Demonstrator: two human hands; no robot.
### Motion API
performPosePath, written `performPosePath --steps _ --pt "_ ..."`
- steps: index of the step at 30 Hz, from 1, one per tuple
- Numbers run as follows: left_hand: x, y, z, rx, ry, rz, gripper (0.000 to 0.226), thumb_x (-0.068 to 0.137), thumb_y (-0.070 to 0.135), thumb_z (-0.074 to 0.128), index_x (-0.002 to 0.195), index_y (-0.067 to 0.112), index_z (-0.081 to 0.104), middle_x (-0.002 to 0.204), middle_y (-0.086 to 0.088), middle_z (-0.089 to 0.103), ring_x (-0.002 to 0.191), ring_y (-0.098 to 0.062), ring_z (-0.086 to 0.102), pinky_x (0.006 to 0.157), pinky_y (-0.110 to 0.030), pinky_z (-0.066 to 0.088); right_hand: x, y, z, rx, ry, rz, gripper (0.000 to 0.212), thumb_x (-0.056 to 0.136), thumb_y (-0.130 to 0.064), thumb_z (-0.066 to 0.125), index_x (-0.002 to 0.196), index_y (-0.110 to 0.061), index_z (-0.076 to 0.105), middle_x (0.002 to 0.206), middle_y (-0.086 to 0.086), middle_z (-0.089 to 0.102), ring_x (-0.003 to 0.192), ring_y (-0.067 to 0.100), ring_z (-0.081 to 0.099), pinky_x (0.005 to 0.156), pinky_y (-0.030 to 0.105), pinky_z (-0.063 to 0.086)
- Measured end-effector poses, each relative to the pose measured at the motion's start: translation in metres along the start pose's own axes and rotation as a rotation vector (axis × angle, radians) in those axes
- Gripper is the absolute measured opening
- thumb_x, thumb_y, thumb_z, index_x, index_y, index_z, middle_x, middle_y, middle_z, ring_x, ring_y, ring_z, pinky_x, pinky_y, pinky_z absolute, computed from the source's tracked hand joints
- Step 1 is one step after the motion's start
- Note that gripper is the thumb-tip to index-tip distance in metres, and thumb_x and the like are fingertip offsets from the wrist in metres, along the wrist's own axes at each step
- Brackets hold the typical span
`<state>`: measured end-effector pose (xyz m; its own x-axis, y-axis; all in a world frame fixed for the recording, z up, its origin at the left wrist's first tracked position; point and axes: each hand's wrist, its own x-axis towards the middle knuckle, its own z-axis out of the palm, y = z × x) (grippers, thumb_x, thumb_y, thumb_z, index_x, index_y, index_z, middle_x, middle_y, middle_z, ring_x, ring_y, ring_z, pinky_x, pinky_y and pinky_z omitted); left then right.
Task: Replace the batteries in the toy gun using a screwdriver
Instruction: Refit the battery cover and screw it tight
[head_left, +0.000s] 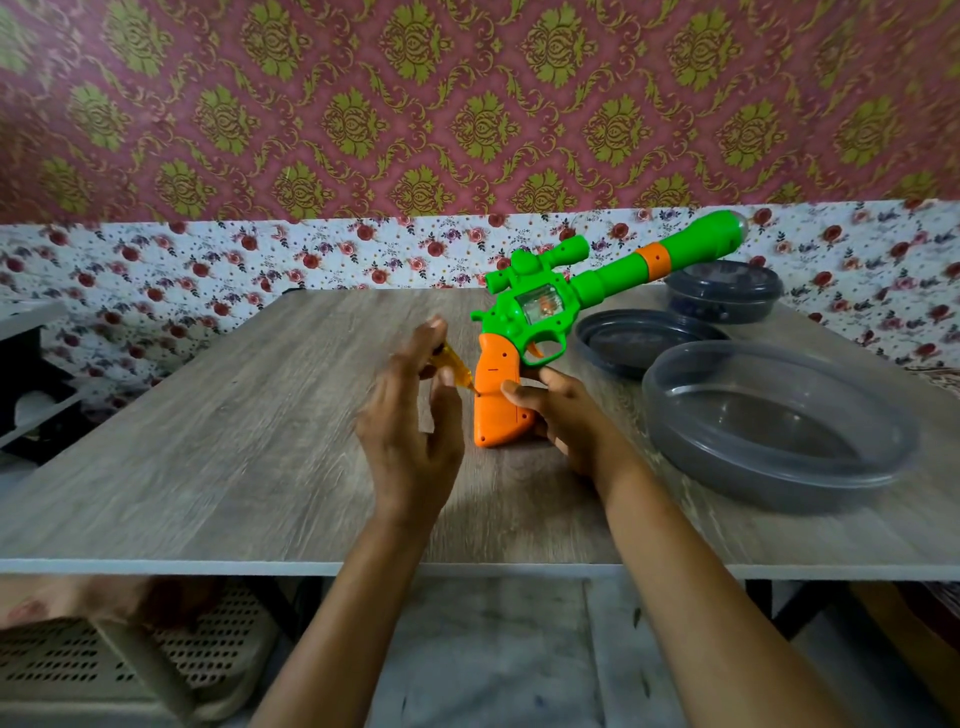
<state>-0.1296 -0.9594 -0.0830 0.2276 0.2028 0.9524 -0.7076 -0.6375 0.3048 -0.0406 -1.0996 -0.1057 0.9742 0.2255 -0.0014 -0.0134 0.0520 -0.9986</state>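
Head view, the only one on offer: gun (524, 312) standing on its butt near the middle of the counter (208, 441), green barrel slanting up and away to the right, orange grip down on the wood. Right hand (566, 415) wraps that grip from the right, thumb across its face, fingers curled behind, keeping it upright. Left hand (410, 421) is in from the left, blurred, and seems to pinch a small yellow screwdriver (451, 364) between thumb and forefinger, the other fingers loose and spread. The tip is right against the left edge of the grip, about halfway down. That's where I'd place the cover screw, though the screw itself is too small to make out.

How far along? The grip cover looks shut and in place, and no batteries show anywhere, old or new. My read is the opening step, the screw being worked. If so, lifting the cover, swapping the cells and screwing it shut all remain. Loosening or tightening, I can't tell.

Off to the right, well apart from the gun: a big dark bowl (769, 480), a flat lid (613, 353) beyond it, and a lidded tub (722, 306) at the back.
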Motion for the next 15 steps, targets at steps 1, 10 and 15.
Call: performPosePath --steps 1,10,15 --pt "-0.0003 -0.0011 -0.0002 -0.009 -0.002 0.016 0.029 0.091 0.010 0.053 0.120 0.012 0.051 0.119 -0.003 0.057 0.098 -0.014 0.062 0.082 -0.017 0.050 0.0002 0.0003 0.0000 0.002 0.001 0.002 0.055 0.079 -0.028 0.068 0.131 -0.019 0.050 0.124 0.010 0.061 0.111 0.028 0.059 0.100 0.051 0.045" --pt "0.0015 -0.0021 -0.0003 0.029 0.093 -0.015 0.024 0.094 0.015 0.052 0.118 0.014 0.052 0.106 -0.002 0.062 0.090 0.003 0.058 0.076 -0.012 0.047 0.0003 0.0002 -0.0012 -0.009 0.005 0.008 0.060 0.081 -0.029 0.068 0.135 -0.018 0.045 0.129 0.009 0.057 0.115 0.027 0.056 0.101 0.050 0.044" --pt "0.0018 0.0015 -0.0019 0.010 0.061 -0.028 0.024 0.092 0.012 0.047 0.116 0.017 0.050 0.108 -0.001 0.062 0.092 -0.010 0.062 0.072 -0.020 0.051 -0.0016 -0.0016 -0.0022 -0.014 -0.005 -0.001 0.044 0.085 -0.024 0.063 0.127 -0.020 0.050 0.124 0.009 0.060 0.113 0.027 0.057 0.101 0.048 0.044"
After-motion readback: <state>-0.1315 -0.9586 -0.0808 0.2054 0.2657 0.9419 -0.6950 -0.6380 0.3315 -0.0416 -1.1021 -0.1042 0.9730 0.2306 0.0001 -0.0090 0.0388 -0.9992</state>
